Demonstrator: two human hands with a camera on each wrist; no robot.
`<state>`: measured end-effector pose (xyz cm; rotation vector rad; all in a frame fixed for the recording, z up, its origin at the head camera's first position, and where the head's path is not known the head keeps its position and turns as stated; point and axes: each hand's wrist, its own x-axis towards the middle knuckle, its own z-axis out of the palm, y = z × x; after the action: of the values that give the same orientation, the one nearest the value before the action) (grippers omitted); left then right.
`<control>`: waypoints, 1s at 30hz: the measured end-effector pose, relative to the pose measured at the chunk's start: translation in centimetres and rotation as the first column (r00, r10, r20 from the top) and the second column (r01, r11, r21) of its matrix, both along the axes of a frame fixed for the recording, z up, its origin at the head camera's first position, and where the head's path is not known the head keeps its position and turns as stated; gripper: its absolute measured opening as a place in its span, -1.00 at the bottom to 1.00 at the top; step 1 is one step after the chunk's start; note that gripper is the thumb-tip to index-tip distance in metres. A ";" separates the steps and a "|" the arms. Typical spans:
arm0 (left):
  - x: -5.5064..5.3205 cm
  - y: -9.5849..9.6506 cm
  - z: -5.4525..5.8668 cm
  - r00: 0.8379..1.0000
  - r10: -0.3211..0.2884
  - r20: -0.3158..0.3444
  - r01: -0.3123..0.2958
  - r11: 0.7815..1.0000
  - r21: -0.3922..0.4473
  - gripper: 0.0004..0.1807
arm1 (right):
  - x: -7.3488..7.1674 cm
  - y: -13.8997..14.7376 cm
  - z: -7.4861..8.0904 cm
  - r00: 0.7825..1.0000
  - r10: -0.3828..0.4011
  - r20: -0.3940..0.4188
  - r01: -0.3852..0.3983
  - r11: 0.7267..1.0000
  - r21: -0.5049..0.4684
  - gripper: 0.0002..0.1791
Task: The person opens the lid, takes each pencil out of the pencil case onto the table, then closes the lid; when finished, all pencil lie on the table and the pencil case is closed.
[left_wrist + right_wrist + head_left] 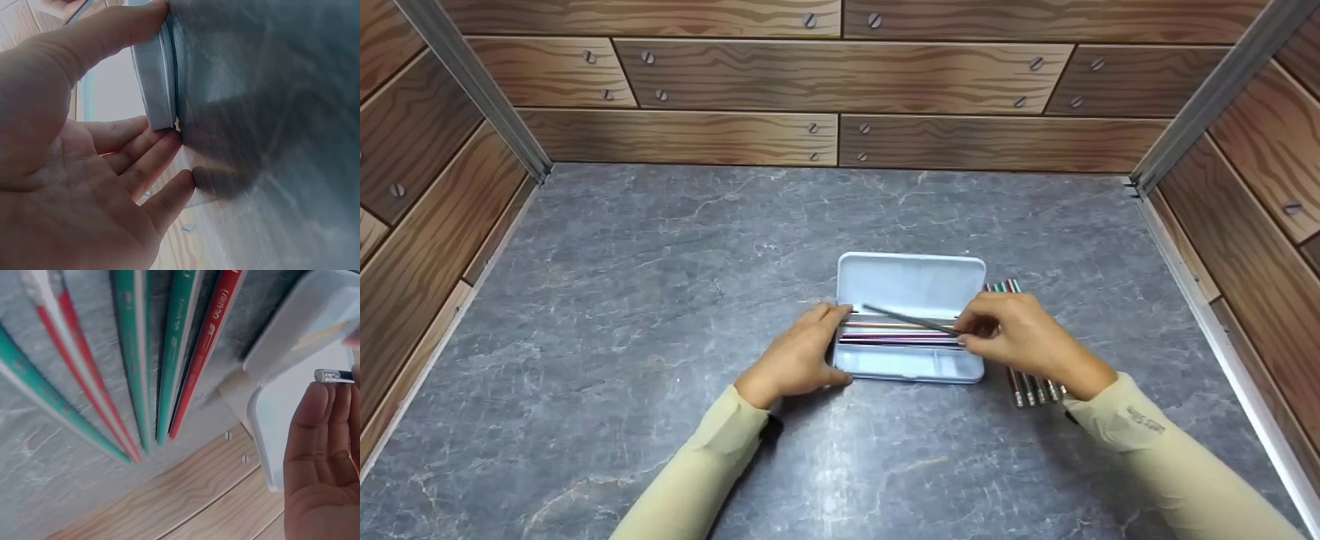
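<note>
A pale blue pencil case (885,375) lies open on the table, its lid (911,277) tipped back. Several pencils (877,340) lie lengthwise inside it. My left hand (799,352) holds the case by its left end, with the thumb at the front corner and fingers along the left side. Over the case, my right hand (1020,330) pinches a dark pencil (904,316) near its right end, the other end pointing left and slightly up. In the right wrist view, a silver ferrule (325,376) shows at the end of that pencil, above the fingers.
Right of the case, partly under my right arm, several red and green pencils (179,354) lie side by side. They have silver ferrules at their near ends. The grey marbled table (660,285) is enclosed by wood-patterned walls (840,75) at the back and sides.
</note>
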<state>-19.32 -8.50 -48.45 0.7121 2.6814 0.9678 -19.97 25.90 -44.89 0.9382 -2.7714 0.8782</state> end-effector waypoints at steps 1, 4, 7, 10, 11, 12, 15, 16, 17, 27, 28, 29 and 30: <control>0.0 0.0 0.0 1.000 -0.001 0.001 0.001 1.000 0.000 0.15 | 0.2 0.3 0.2 1.000 -0.018 0.008 0.018 1.000 -0.025 -0.79; 0.0 0.1 0.1 1.000 -0.002 0.007 0.002 1.000 0.002 0.15 | 0.7 1.5 0.7 0.997 -0.077 0.028 0.079 0.994 -0.082 -0.77; 0.0 0.1 0.1 1.000 0.001 0.012 -0.001 1.000 0.000 0.15 | 1.2 2.7 1.1 0.990 -0.136 0.046 0.140 0.983 -0.120 -0.78; 0.1 0.1 0.0 1.000 0.001 0.012 -0.001 1.000 0.000 0.15 | 1.6 4.0 1.2 0.980 -0.191 0.062 0.198 0.970 -0.144 -0.81; 0.1 0.0 0.0 1.000 0.001 0.010 -0.001 1.000 0.001 0.15 | 1.7 4.4 1.2 0.975 -0.211 0.073 0.220 0.964 -0.151 -0.82; 0.1 0.0 -0.1 1.000 0.001 0.008 -0.001 1.000 0.002 0.15 | 1.9 4.9 1.2 0.969 -0.232 0.083 0.243 0.958 -0.154 -0.83; 0.1 0.0 -0.1 1.000 -0.002 -0.001 0.002 1.000 0.006 0.15 | 2.3 6.2 1.0 0.943 -0.303 0.135 0.323 0.933 -0.156 -0.85; 0.1 0.0 -0.2 1.000 -0.004 -0.002 0.004 1.000 0.008 0.15 | 2.4 6.7 0.9 0.932 -0.330 0.150 0.351 0.924 -0.150 -0.85; 0.1 0.0 -0.2 1.000 -0.004 -0.002 0.004 1.000 0.009 0.15 | 2.5 7.2 0.9 0.919 -0.358 0.165 0.381 0.914 -0.139 -0.84; 0.0 0.0 0.0 1.000 -0.003 -0.001 0.003 1.000 0.016 0.15 | 3.3 10.7 -0.6 0.757 -0.568 0.323 0.572 0.815 0.093 -0.72; 0.1 0.0 0.0 1.000 -0.003 0.000 0.003 1.000 0.015 0.15 | 3.4 10.8 -0.7 0.736 -0.577 0.353 0.578 0.808 0.116 -0.70; 0.1 0.0 0.0 1.000 -0.004 0.001 0.004 1.000 0.015 0.15 | 3.5 10.9 -0.8 0.717 -0.586 0.378 0.582 0.801 0.140 -0.67; 0.0 0.0 0.1 1.000 -0.004 0.002 0.004 1.000 0.015 0.15 | 3.6 10.9 -0.9 0.698 -0.596 0.398 0.587 0.794 0.160 -0.66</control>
<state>-19.27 -8.46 -48.38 0.7193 2.6729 0.9878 -16.37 36.82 -45.82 -0.2331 -3.1120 1.0158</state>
